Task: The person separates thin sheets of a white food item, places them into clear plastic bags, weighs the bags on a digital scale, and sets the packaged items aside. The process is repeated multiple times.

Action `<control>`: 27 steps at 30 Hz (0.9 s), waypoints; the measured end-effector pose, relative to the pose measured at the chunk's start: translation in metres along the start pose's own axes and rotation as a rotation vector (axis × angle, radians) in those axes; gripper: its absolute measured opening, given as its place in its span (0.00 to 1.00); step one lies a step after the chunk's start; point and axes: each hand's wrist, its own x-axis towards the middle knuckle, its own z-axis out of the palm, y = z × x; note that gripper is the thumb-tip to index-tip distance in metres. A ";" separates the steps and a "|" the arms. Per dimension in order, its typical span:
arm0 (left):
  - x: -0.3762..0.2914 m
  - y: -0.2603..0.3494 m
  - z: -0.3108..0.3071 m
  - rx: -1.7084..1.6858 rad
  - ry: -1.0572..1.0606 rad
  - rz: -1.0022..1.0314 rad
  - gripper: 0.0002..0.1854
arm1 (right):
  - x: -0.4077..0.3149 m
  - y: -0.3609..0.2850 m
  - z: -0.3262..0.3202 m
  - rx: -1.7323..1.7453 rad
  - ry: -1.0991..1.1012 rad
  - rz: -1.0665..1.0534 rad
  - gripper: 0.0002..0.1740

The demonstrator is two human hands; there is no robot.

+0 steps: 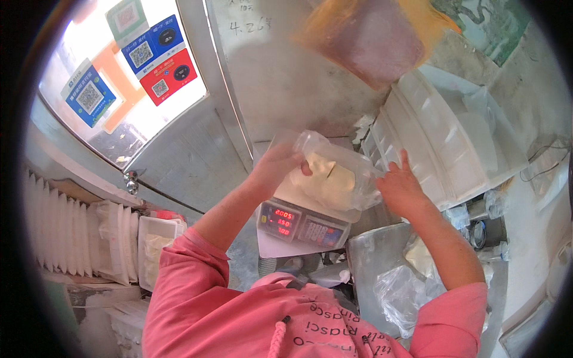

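Observation:
A clear plastic bag (365, 165) lies over the pan of an electronic price scale (280, 221). Inside it are pale yellow, flat folded pieces (329, 176), perhaps dough sheets or wrappers. My left hand (282, 168) grips the bag's left side, its thumb bent over the plastic beside the yellow pieces. At the opposite end my right hand (400, 188) pinches the bag's edge, with one finger sticking up. Red digits glow on the scale's display, and a keypad (320, 232) sits beside it. Part of the metal pan (286, 197) shows under the bag.
A tall white plastic crate (429, 129) stands right of the scale. Crumpled clear bags (400, 295) lie on a metal surface at lower right. White trays (67, 228) are stacked on edge at left. A window (134, 67) carries printed code cards. An orange-yellow bag (367, 40) is at the top.

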 end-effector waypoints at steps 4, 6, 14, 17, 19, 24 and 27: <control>0.009 0.023 -0.007 -0.449 -0.189 -0.147 0.13 | 0.009 0.016 -0.009 0.152 0.424 -0.017 0.07; 0.021 0.020 0.007 -0.163 -0.218 -0.107 0.24 | 0.018 0.015 -0.026 0.347 0.764 -0.076 0.06; 0.052 -0.016 0.049 0.217 0.045 0.051 0.12 | 0.078 -0.079 -0.002 1.529 1.014 0.328 0.10; 0.036 0.025 0.048 0.321 0.184 0.060 0.10 | 0.096 -0.104 0.069 1.962 0.720 0.329 0.14; 0.031 0.004 0.048 0.353 0.097 0.161 0.12 | 0.107 -0.100 0.109 1.875 0.760 0.234 0.17; 0.022 -0.003 0.052 1.079 -0.391 0.736 0.11 | 0.111 -0.116 0.121 1.573 0.915 0.165 0.13; 0.032 -0.006 0.047 1.049 -0.326 0.725 0.14 | 0.084 -0.133 0.087 1.805 0.639 0.178 0.07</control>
